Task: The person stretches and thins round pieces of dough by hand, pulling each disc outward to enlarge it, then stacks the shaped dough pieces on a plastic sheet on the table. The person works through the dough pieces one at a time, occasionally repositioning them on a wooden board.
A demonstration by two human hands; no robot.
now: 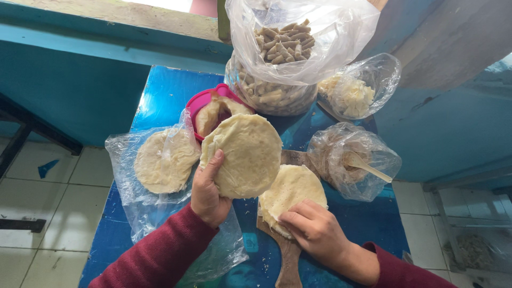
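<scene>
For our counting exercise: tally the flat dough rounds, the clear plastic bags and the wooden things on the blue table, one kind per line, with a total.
Flat dough rounds: 3
Clear plastic bags: 4
Wooden things: 2, board and spoon
Total: 9

A single head-worn camera looks steeply down from above the person's own forearms onto a blue table [165, 90], facing away from the body toward a teal wall [69, 80] beyond the table's far edge. The view is close: the table fills the middle of the frame, with white floor tiles [48, 213] visible to either side of it.
</scene>
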